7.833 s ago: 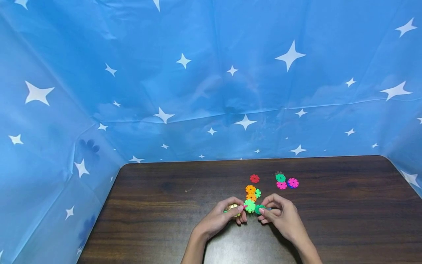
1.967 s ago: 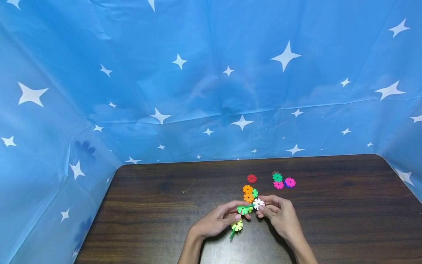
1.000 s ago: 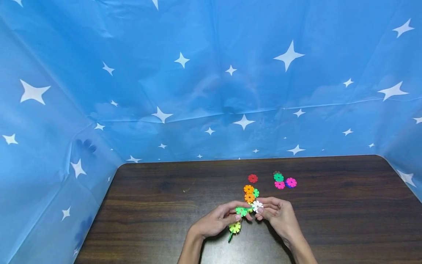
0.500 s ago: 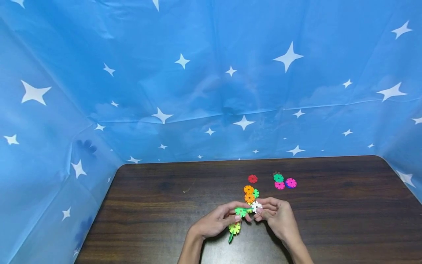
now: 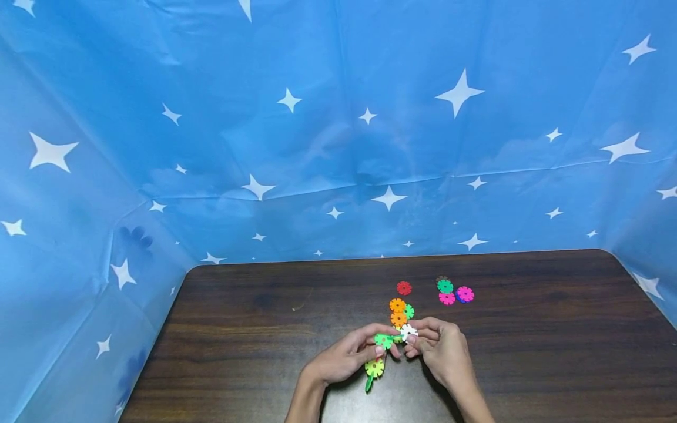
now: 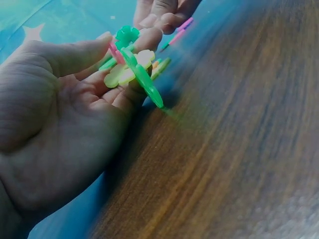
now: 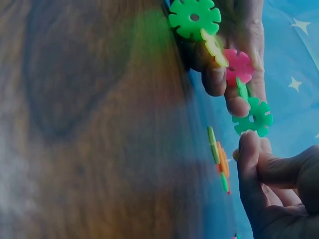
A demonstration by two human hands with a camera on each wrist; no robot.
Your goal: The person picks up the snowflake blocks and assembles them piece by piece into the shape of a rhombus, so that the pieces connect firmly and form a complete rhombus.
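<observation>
My left hand (image 5: pixel 344 355) pinches a chain of slotted plastic discs at its pink disc (image 7: pixel 239 65). From there, a yellow disc (image 5: pixel 374 368) and a green disc (image 7: pixel 194 17) hang toward the near edge. On the other side, a light green disc (image 5: pixel 383 341) leads to a darker green disc (image 7: pixel 253 118), nearly edge-on in the head view. My right hand (image 5: pixel 444 352) pinches a white slotted disc (image 5: pixel 409 333) against the darker green one. Fingers mostly hide the white disc in the right wrist view; whether its slots interlock I cannot tell.
Loose slotted discs lie on the dark wooden table (image 5: pixel 254 335) beyond the hands: two orange discs (image 5: pixel 398 318), a green disc (image 5: pixel 409 311) and a red disc (image 5: pixel 404 288). Further right overlap pink discs (image 5: pixel 465 294) and a teal disc (image 5: pixel 445 286). A blue star-patterned cloth (image 5: pixel 317 147) surrounds the table.
Earliest, the right hand held the darker green disc at the light green one; since then it has taken hold of the white disc. Lately both hands have shifted slightly left and nearer together.
</observation>
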